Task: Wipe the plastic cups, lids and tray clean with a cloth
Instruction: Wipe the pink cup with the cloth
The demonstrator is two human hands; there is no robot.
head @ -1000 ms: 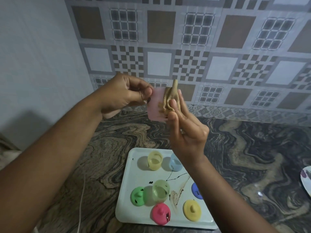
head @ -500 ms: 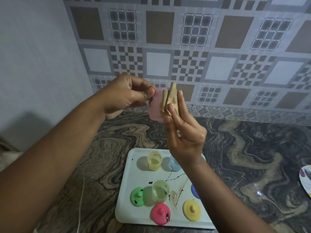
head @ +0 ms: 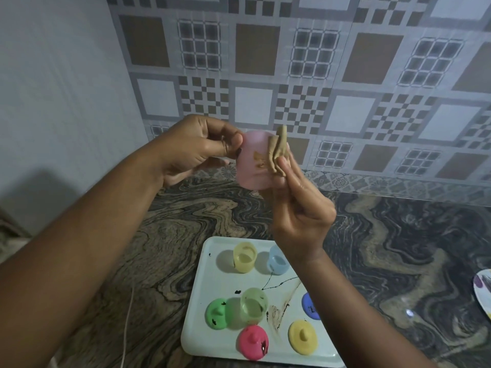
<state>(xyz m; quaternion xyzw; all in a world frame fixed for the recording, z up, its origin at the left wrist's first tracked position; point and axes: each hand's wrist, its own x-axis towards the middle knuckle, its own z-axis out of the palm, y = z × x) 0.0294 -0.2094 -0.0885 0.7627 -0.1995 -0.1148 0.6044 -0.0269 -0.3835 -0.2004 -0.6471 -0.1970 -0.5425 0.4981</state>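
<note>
Head view: left-hand fingers (head: 231, 144) pinch the rim of a translucent pink plastic cup (head: 255, 162); right-hand fingers (head: 288, 173) press a folded tan cloth (head: 279, 148) against its stained side. Below the fingers, a white rectangular tray (head: 212, 272) on the marbled desk (head: 398, 248) holds the remaining cups and lids.

A tray (head: 212, 333) lies on the counter (head: 398, 248) near its front edge. Two cups (head: 245, 256) stand side by side near the tray's far edge, and a third cup (head: 253, 305) sits nearer the middle. Just left of this one lies a lid (head: 216, 313); two more lids (head: 303, 337) lie along the near edge, and another is partly hidden behind the right forearm. Above the tray's far edge, the left hand (head: 196, 150) and right hand (head: 300, 208) hold a cup (head: 252, 163) with a cloth (head: 279, 150) against its right side.
</note>
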